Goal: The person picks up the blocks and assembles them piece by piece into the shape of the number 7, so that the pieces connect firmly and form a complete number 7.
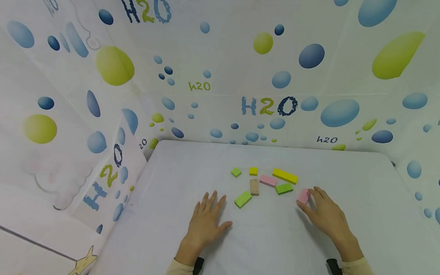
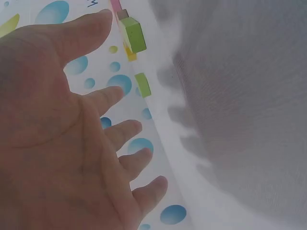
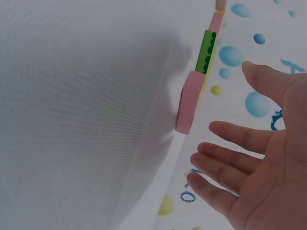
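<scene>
My left hand (image 1: 204,225) hovers low over the white table with its fingers spread, holding nothing. A light green block (image 1: 243,199) is nearest to it. Over on the right, my right hand (image 1: 329,213) reaches toward a pink block (image 1: 304,196), thumb and fingers on either side of it in the head view. In the right wrist view that pink block (image 3: 190,102) stands apart from the extended fingers (image 3: 240,136). Left of it lie a green block (image 1: 284,189) with a dark scalloped side, another pink block (image 1: 268,181) and a long yellow block (image 1: 285,176).
A tan wooden block (image 1: 254,187), a small yellow block (image 1: 253,171) and a small green block (image 1: 236,172) lie toward the middle of the white table (image 1: 153,234). Behind the table hangs a sheet (image 1: 224,62) printed with bubbles and H2O lettering.
</scene>
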The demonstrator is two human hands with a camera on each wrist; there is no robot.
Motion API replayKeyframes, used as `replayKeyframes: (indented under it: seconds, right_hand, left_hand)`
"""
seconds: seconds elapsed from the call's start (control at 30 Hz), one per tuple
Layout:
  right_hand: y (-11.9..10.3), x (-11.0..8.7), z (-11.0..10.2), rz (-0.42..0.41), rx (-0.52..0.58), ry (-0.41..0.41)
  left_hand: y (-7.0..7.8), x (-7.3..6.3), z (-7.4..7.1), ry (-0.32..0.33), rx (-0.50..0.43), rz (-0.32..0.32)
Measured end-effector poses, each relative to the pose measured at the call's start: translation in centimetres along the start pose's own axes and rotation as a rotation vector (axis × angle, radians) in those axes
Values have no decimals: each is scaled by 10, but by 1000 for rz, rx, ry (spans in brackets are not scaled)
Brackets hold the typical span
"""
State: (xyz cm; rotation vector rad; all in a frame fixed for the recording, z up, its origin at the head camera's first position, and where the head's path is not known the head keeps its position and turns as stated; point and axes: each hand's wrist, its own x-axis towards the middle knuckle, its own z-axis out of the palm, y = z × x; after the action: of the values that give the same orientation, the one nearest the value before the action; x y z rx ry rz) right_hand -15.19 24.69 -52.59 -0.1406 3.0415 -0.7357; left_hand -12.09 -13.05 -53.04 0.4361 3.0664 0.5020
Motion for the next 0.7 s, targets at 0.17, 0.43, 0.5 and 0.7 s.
replayKeyframes:
  seconds: [0.17, 0.43, 0.5, 0.7]
  right_hand:
    - [2, 3, 3, 1, -9, 4]
    - [6, 7, 5, -4, -22, 21]
    - [6, 8, 6, -8, -24, 29]
    - [8, 11, 7, -21, -14, 64]
  left_hand:
    - [2, -1, 3, -20, 2, 1]
    - [1, -2, 12, 2, 12, 23]
    - [2, -3, 11, -14, 0, 18]
    - [2, -6, 14, -38, -21, 28]
